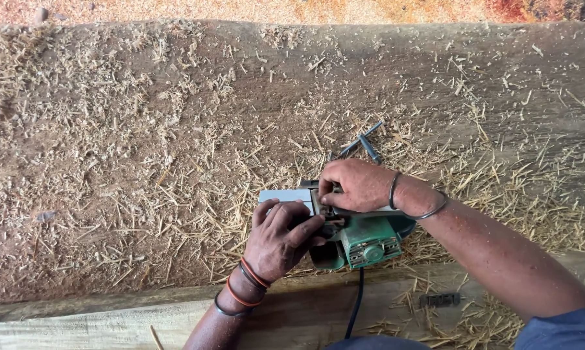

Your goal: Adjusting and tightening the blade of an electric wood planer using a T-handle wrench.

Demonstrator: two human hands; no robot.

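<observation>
A green electric planer (364,241) lies upturned on a wide wooden slab (143,129) strewn with shavings, its grey base plate (286,196) facing up. The left hand (281,241) rests curled on it; the right hand (354,185) pinches something small at its middle. Two metal tools (364,144) lie just beyond.

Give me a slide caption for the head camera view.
Both hands, left and right, work on an upturned green power planer on a shavings-strewn timber slab.
</observation>
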